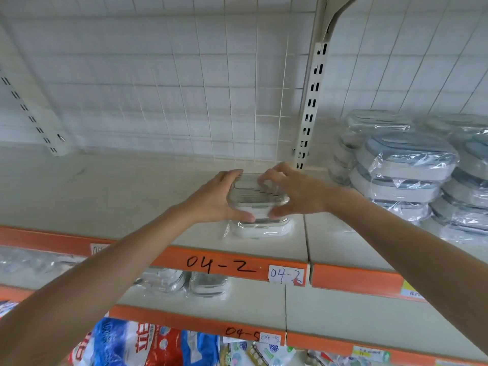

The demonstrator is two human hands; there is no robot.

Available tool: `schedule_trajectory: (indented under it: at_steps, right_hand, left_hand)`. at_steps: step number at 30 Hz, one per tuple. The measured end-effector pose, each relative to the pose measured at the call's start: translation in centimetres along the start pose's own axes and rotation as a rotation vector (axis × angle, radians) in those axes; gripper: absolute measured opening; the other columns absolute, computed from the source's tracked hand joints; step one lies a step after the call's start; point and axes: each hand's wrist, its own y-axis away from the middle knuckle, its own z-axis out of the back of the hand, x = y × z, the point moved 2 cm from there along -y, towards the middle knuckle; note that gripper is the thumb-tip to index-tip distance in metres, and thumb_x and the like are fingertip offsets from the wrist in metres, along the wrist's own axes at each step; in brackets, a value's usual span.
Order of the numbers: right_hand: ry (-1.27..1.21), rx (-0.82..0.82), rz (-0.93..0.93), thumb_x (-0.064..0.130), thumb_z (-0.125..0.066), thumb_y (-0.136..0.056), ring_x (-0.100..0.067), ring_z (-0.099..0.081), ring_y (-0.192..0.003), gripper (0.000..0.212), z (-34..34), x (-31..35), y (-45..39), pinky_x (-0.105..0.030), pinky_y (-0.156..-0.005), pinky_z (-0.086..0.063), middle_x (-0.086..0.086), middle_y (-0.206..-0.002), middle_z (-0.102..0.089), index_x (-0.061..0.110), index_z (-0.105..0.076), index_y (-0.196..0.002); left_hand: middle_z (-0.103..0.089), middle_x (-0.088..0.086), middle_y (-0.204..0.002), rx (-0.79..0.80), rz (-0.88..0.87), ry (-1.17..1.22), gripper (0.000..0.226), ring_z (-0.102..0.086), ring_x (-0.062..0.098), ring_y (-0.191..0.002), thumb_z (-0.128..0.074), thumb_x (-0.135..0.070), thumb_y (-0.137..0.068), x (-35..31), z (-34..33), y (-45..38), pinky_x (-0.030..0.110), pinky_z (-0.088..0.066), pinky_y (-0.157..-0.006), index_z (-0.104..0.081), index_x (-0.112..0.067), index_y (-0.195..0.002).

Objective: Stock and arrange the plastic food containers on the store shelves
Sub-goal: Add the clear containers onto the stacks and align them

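Two hands are on one clear container (257, 194), and it is being held just above a second wrapped container (260, 229) that sits on the shelf (132, 196) near its front edge, beside the seam to the next bay. The left hand (220, 199) is pressed flat against the left side, fingers straight, thumb tucked under the near corner. The right hand (293, 191) is curled over the lid and the right side, fingertips hooked on the ribbed top. The box is judged light and stiff, thin-walled, and probably slick (a plastic film seems to cover it), so a squeeze from both short sides is favoured over a lid-only grip, which could slip or pop the lid. It lies squarely between the palms, a little forward of the wrists. Stacks of grey-lidded wrapped containers (406, 167) are seen well apart toward the shelf's right end, and more are tucked on the lower shelf (330, 307).
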Motion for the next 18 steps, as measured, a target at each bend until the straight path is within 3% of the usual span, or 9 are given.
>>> schedule_trajectory:
  at_steps: [2,4,9,13,18]
  right_hand:
    - [0.105,-0.003,-0.031,0.039,-0.073,-0.076,-0.027,-0.051,-0.107,0.068,0.0,0.1,-0.4,-0.039,-0.092,-0.045,-0.005,-0.129,-0.032,0.024,-0.034,-0.13]
    - [0.155,-0.023,-0.086,0.041,-0.073,-0.075,-0.028,-0.049,-0.111,0.069,-0.1,-0.4,-0.7,-0.046,-0.094,-0.043,-0.005,-0.13,-0.033,0.025,-0.033,-0.13]
    - [0.293,-0.125,-0.215,0.042,-0.07,-0.078,-0.026,-0.023,-0.133,0.069,0.6,-2.7,-1.9,-0.047,-0.102,-0.033,-0.002,-0.144,-0.021,0.025,-0.035,-0.135]
    - [0.266,-0.154,-0.337,0.034,-0.069,-0.081,-0.023,-0.034,-0.127,0.063,1.6,-4.7,-3.1,-0.04,-0.095,-0.037,0.001,-0.138,-0.034,0.025,-0.037,-0.135]
    - [0.29,-0.181,-0.408,0.029,-0.072,-0.079,-0.023,-0.045,-0.117,0.06,2.2,-6.0,-3.9,-0.033,-0.085,-0.038,0.002,-0.126,-0.046,0.021,-0.041,-0.129]
  left_hand:
    - [-0.021,-0.007,-0.148,-0.024,-0.033,-0.032,0.115,-0.032,0.009,-0.125,-0.077,-0.067,-0.055,-0.3,-0.1,-0.5,0.024,-0.03,-0.098,-0.013,-0.035,-0.145]
    - [-0.023,-0.004,-0.143,-0.062,-0.047,-0.037,0.104,-0.04,0.017,-0.123,-0.079,-0.059,-0.059,-0.7,-0.2,-1.2,0.031,-0.038,-0.099,-0.021,-0.03,-0.14]
    - [-0.023,0.011,-0.141,-0.092,-0.015,-0.119,0.09,-0.043,0.033,-0.124,-0.079,-0.043,-0.068,-2.4,-1.1,-5.2,0.04,-0.04,-0.099,-0.029,-0.019,-0.139]
    - [-0.04,0.016,-0.127,-0.024,0.023,-0.14,0.096,-0.046,0.036,-0.116,-0.081,-0.03,-0.07,-3.5,-1.6,-9.1,0.04,-0.043,-0.095,-0.021,-0.024,-0.145]
    - [-0.049,0.016,-0.13,-0.036,0.021,-0.063,0.1,-0.049,0.033,-0.115,-0.082,-0.021,-0.07,-3.8,-2.4,-11.6,0.037,-0.044,-0.095,-0.019,-0.024,-0.148]
